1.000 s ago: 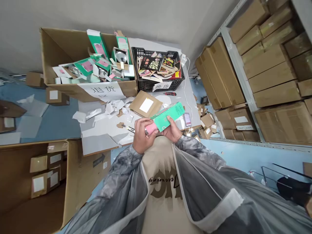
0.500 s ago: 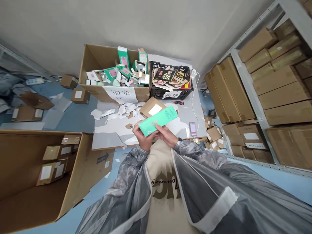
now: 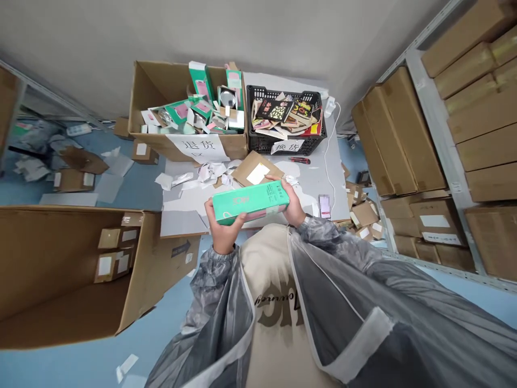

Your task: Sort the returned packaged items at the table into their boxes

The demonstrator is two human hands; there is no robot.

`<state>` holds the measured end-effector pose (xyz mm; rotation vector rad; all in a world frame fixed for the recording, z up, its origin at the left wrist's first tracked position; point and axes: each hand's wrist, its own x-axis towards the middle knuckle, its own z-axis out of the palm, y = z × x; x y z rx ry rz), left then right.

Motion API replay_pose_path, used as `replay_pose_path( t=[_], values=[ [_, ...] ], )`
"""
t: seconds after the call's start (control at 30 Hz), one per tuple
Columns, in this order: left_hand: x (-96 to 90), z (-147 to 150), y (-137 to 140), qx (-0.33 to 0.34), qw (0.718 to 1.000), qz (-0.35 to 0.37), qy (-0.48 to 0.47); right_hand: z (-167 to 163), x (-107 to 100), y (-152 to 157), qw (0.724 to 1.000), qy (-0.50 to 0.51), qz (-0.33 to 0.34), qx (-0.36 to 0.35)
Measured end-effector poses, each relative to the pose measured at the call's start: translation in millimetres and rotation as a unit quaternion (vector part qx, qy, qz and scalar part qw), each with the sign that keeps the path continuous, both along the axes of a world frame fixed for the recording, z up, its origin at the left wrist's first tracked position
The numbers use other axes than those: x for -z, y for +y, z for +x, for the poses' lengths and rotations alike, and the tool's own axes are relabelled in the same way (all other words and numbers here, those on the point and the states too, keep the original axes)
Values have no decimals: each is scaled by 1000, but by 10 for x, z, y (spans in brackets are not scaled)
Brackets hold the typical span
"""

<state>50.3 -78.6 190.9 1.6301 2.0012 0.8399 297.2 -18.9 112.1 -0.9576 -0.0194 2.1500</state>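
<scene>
The left hand and right hand are each gripping an end of the long green cardboard box, holding it level above the littered grey table

Both arms are held forward from the body, bent at the elbows, the forearms converging ahead of the chest. The left hand is raised with the palm turned upward, its fingers curled over and the thumb set on the near side. The right hand is held a little higher and further out, the fingers wrapped round from the far side. Both hands are closed in a grip. The wrists are covered to the cuffs by grey patterned sleeves.
</scene>
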Motion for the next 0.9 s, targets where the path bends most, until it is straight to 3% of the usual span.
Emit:
replay_pose_path(
  t=[0.1, 0.23, 0.33, 0.4, 0.5, 0.7, 0.9],
  values=[
    [-69, 195, -72, 57, 996, -56, 35, 3, 270, -163, 995, 59, -65, -36],
    [-34, 483, -203, 103, 990, -73, 58, 57, 730, -511, 957, 162, -201, -134],
    [40, 666, -295, 99, 992, -62, 53, 58, 952, -763, 942, 216, -223, -127],
    [56, 749, -302, 135, 987, -64, 59, 50, 1046, -855, 936, 239, -229, -121],
    [33, 844, -220, 194, 973, -82, 96, 49, 1160, -847, 930, 246, -244, -119],
    [96, 1048, 20, 215, 960, -67, 165, 61, 1359, -582, 932, 253, -231, -121],
    [259, 1257, 272, 321, 931, -54, 164, -10, 1483, -447, 935, 213, -285, -8]
  ],
)
